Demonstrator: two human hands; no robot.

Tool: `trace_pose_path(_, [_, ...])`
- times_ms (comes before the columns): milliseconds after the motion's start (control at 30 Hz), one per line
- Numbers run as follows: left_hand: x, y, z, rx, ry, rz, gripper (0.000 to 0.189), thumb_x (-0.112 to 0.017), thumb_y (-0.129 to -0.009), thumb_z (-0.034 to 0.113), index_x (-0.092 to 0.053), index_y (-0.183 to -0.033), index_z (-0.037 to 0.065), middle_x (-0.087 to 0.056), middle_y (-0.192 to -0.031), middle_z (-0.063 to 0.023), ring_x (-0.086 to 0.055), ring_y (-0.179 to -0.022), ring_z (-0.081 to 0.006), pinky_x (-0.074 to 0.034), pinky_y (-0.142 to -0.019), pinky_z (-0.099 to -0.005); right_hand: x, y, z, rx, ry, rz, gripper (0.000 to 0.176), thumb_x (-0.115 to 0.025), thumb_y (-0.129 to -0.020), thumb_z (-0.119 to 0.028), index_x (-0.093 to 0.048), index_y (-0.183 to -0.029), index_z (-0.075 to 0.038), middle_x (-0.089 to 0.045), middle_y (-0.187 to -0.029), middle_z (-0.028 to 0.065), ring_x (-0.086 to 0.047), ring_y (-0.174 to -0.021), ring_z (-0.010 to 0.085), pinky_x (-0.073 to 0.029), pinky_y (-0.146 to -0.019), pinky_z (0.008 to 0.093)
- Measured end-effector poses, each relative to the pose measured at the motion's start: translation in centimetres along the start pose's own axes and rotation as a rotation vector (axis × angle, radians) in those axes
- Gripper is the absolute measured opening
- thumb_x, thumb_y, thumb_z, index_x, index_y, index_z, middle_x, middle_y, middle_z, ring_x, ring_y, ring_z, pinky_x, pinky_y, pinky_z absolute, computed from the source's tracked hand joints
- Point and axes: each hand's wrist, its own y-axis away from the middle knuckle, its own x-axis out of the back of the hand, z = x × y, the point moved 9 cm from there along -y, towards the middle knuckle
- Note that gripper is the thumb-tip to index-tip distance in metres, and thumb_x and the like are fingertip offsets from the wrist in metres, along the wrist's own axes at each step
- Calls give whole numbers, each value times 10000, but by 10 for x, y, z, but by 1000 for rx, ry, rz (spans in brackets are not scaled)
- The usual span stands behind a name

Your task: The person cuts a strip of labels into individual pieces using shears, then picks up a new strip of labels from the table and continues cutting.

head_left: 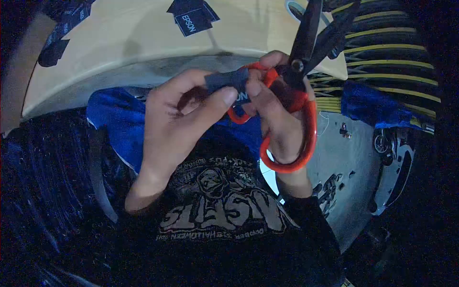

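Both my hands meet in front of my chest around a small dark fabric label (221, 80) with white lettering, partly covered by fingers. My left hand (174, 112) pinches its left end between thumb and fingers. My right hand (277, 115) grips the label's right side with thumb and fingertips. Scissors (297, 65) with red-orange handles also hang on my right hand, one handle loop around the base of the thumb. Their dark blades point up and to the right, spread apart, away from the label.
Ahead is a pale table (119, 33) with a curved front edge. Dark EPSON labels (192, 21) lie on it, with more dark labels (60, 40) at the left. Blue cloth (117, 119) hangs below the edge. Yellow-striped dark material (382, 52) is at the right, above a floor (334, 143) with scraps.
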Motion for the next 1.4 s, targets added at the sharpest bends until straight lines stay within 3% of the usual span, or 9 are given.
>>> trace_pose_path(200, [5,-2,0,-2,89,83,122,-652,-819,83,-638,-895,-11,-602,-709,11,-518,-618,-16,-376,-535,-154,-12,4,3,86,-61,-13,305,-653,-797,-87,-480,-1038,-20,-515,-759,-20,-484,-661,43,-392,-577,181])
trace_pose_path(333, [6,-8,8,-51,123,168,115,-649,-819,82,-637,-888,-9,-619,-719,-6,-540,-619,-26,-382,-526,-158,-12,11,5,16,269,-140,419,-712,-762,-179,-463,-1054,-12,-561,-810,43,-510,-687,72,-434,-609,231])
trace_pose_path(433, [8,-7,9,-33,106,159,111,-648,-819,78,-634,-883,-12,-622,-724,-13,-550,-630,-30,-402,-539,-159,-20,18,13,56,320,-215,597,-651,-767,-455,-437,-1090,-1,-457,-804,21,-409,-686,88,-341,-598,215])
trace_pose_path(567, [1,-7,9,-15,84,129,112,-640,-820,55,-623,-903,-20,-624,-736,-21,-559,-644,-37,-436,-583,-167,-17,23,13,56,399,-249,608,-668,-748,-474,-447,-1074,-10,-465,-801,16,-419,-667,88,-343,-593,208])
trace_pose_path(900, [3,-11,9,-28,154,124,106,-628,-822,33,-611,-905,-31,-624,-742,-21,-558,-639,-40,-445,-590,-173,-19,17,16,19,481,-218,515,-679,-768,-412,-496,-1016,1,-539,-782,40,-474,-682,76,-400,-610,211])
trace_pose_path(1000, [3,-12,10,-45,134,78,100,-623,-824,26,-608,-903,-33,-627,-751,-23,-567,-650,-42,-448,-594,-172,-18,16,9,139,559,-179,460,-657,-795,-390,-522,-991,4,-548,-728,48,-486,-641,85,-407,-583,224])
trace_pose_path(1200, [0,-11,10,-25,163,139,104,-628,-825,36,-606,-900,-33,-625,-745,-20,-573,-652,-49,-451,-596,-171,-13,17,11,-18,641,-164,383,-614,-841,-352,-558,-953,10,-558,-715,58,-509,-633,96,-411,-573,237])
trace_pose_path(1267, [-1,-11,7,-24,171,139,111,-635,-823,44,-607,-899,-32,-624,-740,-19,-573,-651,-49,-447,-589,-170,-14,18,10,37,657,-192,351,-700,-773,-185,-493,-1004,-22,-631,-790,128,-653,-697,232,-489,-601,301])
trace_pose_path(1400, [1,-13,1,-14,53,135,133,-651,-818,64,-614,-907,-28,-622,-723,-20,-575,-649,-47,-438,-570,-170,4,17,20,43,360,-204,337,-679,-775,-169,-494,-1019,-28,-572,-718,66,-565,-620,152,-450,-585,271])
